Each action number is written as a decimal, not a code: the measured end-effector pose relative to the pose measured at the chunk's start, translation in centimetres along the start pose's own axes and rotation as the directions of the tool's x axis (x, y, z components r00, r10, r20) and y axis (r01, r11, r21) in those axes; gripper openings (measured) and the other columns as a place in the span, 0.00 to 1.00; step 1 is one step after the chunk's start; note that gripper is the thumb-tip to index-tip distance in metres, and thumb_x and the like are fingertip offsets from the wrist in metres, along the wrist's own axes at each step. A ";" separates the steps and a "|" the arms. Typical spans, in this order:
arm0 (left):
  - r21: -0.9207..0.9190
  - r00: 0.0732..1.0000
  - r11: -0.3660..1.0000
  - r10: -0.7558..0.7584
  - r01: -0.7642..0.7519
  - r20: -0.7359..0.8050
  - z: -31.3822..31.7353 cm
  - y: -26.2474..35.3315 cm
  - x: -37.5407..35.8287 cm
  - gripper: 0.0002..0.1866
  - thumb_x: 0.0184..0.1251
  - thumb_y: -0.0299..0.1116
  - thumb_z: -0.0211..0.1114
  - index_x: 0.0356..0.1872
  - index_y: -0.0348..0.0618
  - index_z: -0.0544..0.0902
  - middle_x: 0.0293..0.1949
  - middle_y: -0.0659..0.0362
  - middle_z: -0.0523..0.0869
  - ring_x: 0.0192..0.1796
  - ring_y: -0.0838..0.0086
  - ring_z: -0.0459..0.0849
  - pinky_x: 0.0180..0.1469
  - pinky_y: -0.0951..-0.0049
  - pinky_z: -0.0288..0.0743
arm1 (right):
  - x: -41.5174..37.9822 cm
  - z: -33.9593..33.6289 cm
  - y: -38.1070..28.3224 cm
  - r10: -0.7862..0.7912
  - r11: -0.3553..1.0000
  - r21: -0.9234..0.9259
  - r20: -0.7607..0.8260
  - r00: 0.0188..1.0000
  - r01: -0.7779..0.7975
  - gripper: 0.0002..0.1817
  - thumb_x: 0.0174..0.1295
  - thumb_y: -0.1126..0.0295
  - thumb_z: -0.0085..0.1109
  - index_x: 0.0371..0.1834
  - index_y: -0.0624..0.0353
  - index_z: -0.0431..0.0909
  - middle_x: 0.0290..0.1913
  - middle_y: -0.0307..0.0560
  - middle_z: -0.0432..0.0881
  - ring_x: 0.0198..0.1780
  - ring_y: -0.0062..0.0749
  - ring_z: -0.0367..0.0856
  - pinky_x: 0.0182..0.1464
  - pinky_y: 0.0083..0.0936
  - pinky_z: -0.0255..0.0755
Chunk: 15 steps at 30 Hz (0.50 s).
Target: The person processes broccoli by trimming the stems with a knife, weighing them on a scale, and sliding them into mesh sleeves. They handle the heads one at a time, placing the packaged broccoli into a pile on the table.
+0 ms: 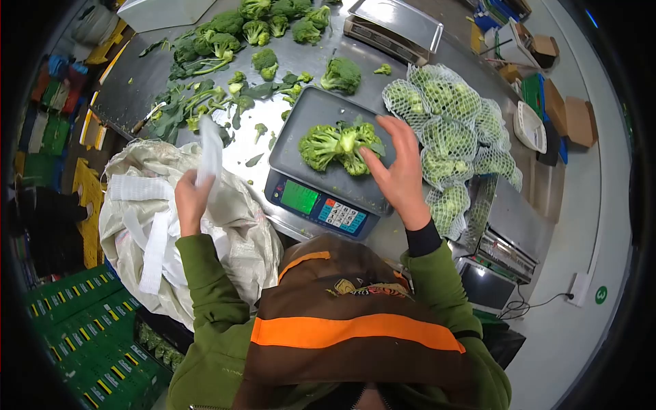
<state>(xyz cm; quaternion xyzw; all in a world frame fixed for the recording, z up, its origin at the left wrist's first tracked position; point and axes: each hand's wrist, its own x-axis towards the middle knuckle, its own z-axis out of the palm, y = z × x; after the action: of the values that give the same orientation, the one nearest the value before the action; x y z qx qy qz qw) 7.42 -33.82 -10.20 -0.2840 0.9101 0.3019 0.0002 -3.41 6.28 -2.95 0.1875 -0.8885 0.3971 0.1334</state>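
Broccoli [342,145] rests on the grey tray of a digital scale [321,205] in front of me, and the scale's green display is lit. My right hand [402,171] hovers at the right side of the broccoli, thumb and fingers apart, the thumb tip right at the florets. My left hand [193,203] pinches a white net sleeve [210,149], which stands up from the fingers and is blurred by motion. Below that hand a large white woven sack [253,225] gapes, with more white net sleeves [156,253] lying over its opening.
Netted broccoli [447,137] is piled right of the scale. Loose broccoli [256,31] and trimmed leaves [181,113] lie across the steel table, with a knife [147,117] at its left edge. A second scale [396,27] stands at the back. Green crates [89,328] are stacked lower left.
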 end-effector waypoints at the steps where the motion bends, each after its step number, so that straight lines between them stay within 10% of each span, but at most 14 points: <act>1: -0.296 0.996 0.952 0.064 -0.080 -0.063 0.0 1.7 0.1 0.22 0.59 0.36 0.72 0.51 0.33 0.81 0.41 0.50 0.87 0.43 0.67 0.85 0.47 0.68 0.78 | 0.2 -0.1 -1.1 -0.003 0.990 0.141 0.002 1.000 0.003 0.29 0.54 0.65 0.73 0.59 0.61 0.75 0.57 0.53 0.76 0.56 0.49 0.75 0.60 0.38 0.70; 3: -0.686 0.983 0.709 0.176 -0.162 -0.049 -0.3 10.0 -2.4 0.19 0.62 0.30 0.68 0.52 0.33 0.79 0.43 0.56 0.86 0.42 0.76 0.82 0.45 0.76 0.76 | 0.7 0.0 -5.1 0.076 0.938 0.335 0.042 0.996 -0.086 0.24 0.53 0.67 0.73 0.53 0.62 0.78 0.51 0.50 0.80 0.49 0.44 0.80 0.53 0.34 0.74; 5: -0.847 0.962 0.526 0.263 -0.078 0.075 0.4 16.6 -5.6 0.18 0.64 0.29 0.66 0.54 0.34 0.77 0.45 0.58 0.85 0.42 0.77 0.82 0.45 0.77 0.76 | 1.0 0.6 -7.3 -0.248 0.883 0.450 0.198 0.948 0.137 0.25 0.51 0.68 0.76 0.53 0.59 0.79 0.50 0.44 0.80 0.47 0.32 0.81 0.47 0.25 0.75; 15: -0.968 0.920 0.142 0.308 0.207 0.242 2.9 22.1 -7.9 0.20 0.68 0.33 0.65 0.57 0.38 0.73 0.43 0.59 0.83 0.37 0.81 0.81 0.30 0.80 0.72 | 0.2 0.0 -6.4 -0.278 0.860 0.468 0.093 0.956 0.205 0.18 0.53 0.70 0.74 0.47 0.60 0.82 0.40 0.45 0.83 0.36 0.32 0.83 0.41 0.26 0.78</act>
<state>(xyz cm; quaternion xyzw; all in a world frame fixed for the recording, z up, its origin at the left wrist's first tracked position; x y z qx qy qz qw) 2.08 -13.61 0.93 -0.1167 0.4762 0.8714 -0.0169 -0.79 2.29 1.38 0.3543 -0.7483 0.5571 0.0645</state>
